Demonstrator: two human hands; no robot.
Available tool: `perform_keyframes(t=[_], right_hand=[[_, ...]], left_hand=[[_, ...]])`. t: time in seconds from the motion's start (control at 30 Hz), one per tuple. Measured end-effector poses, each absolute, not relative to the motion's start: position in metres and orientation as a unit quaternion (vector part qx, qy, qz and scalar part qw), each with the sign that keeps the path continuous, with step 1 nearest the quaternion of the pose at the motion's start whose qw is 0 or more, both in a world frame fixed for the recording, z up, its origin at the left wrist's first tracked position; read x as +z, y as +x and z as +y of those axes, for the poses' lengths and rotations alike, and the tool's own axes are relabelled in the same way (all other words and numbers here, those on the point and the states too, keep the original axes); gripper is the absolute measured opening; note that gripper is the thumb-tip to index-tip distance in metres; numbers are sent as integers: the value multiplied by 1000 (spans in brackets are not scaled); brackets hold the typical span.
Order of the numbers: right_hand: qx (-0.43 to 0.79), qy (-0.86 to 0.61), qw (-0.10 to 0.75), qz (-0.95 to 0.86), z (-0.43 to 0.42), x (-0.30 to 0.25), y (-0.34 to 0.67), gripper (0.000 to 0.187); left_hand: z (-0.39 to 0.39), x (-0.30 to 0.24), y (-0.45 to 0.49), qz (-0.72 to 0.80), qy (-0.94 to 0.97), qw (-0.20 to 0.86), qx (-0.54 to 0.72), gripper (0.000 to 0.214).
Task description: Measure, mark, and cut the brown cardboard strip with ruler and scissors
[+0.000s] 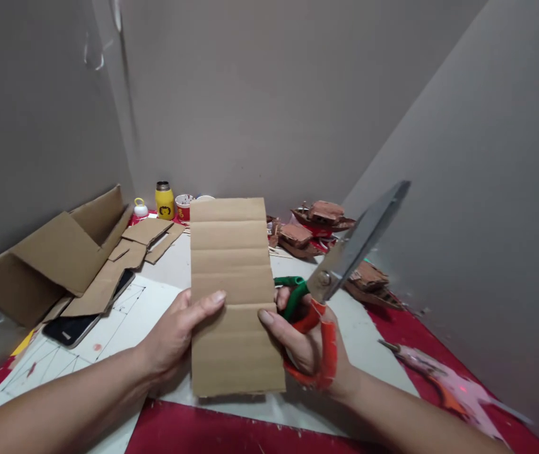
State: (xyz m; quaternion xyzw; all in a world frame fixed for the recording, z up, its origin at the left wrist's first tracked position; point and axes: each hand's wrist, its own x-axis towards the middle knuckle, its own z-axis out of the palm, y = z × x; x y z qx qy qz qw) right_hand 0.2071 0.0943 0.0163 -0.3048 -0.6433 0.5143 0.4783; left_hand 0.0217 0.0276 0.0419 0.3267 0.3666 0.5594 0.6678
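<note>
An upright rectangle of brown corrugated cardboard (234, 284), creased across in several bands, is held between both hands above the table. My left hand (174, 331) grips its left edge, thumb on the front. My right hand (304, 343) pinches the right edge with its thumb while its fingers sit in the red and green handles of large scissors (345, 258). The closed blades point up and to the right.
White paper with drawn lines (122, 315) covers a red table cloth (212, 432). Cardboard pieces (61, 258) and a dark phone (73, 328) lie left. A yellow bottle (164, 200) and cups stand at the back. Brown cardboard boat models (323, 217) sit right. Grey walls enclose the corner.
</note>
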Motion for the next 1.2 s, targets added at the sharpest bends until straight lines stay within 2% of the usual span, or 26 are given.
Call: perform_keyframes(t=[0.13, 0.3, 0.6, 0.77, 0.87, 1.03, 1.2], right_hand=[[491, -293, 519, -635, 94, 18, 204, 28], [461, -283, 552, -634, 93, 15, 203, 22], [510, -281, 547, -602, 95, 24, 198, 23], [514, -257, 562, -595, 91, 26, 194, 23], [546, -255, 539, -588, 90, 21, 199, 25], [631, -297, 452, -556, 85, -3, 216, 29], [712, -308, 401, -486, 76, -26, 218, 40]], left_hand=[[22, 40, 28, 373, 328, 680, 539, 50], [22, 42, 29, 392, 355, 655, 540, 41], [23, 42, 26, 419, 333, 614, 580, 46], [22, 45, 27, 406, 321, 640, 568, 56], [25, 48, 25, 406, 307, 631, 586, 59], [29, 56, 17, 435, 276, 582, 629, 70], [31, 58, 12, 449, 270, 554, 647, 65]])
